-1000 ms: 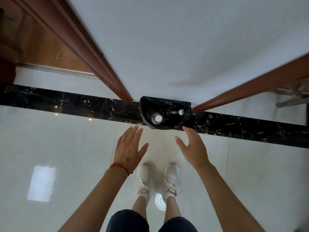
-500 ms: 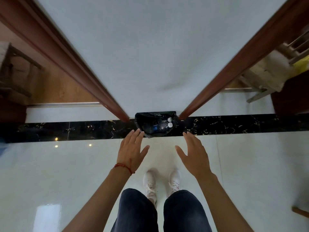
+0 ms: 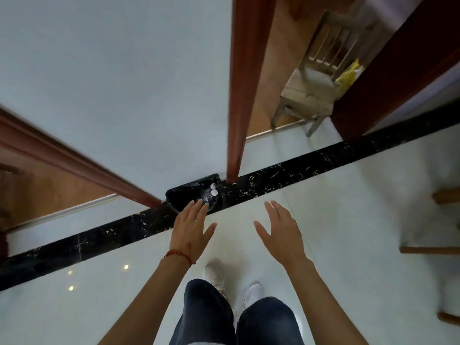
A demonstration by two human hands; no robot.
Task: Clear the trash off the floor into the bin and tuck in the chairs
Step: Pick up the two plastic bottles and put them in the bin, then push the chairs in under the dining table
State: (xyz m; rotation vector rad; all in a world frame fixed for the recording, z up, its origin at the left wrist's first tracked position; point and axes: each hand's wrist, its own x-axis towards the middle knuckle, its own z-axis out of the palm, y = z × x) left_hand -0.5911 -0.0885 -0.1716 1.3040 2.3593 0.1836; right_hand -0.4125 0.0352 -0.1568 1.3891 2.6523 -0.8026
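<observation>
Glossy white tile floor w/ a black marble strip running diagonally, low left to high right. White wall ahead, wood trim either side. Bin w/ black liner sits at wall base on the strip, centre; bottles w/ white caps inside. Chair far right past the doorway, yellow bag beside it. More wooden legs at right edge. Left hand just over bin's near rim, fingers straight, empty; right hand spread, empty, right of bin. Feet in white shoes near.
</observation>
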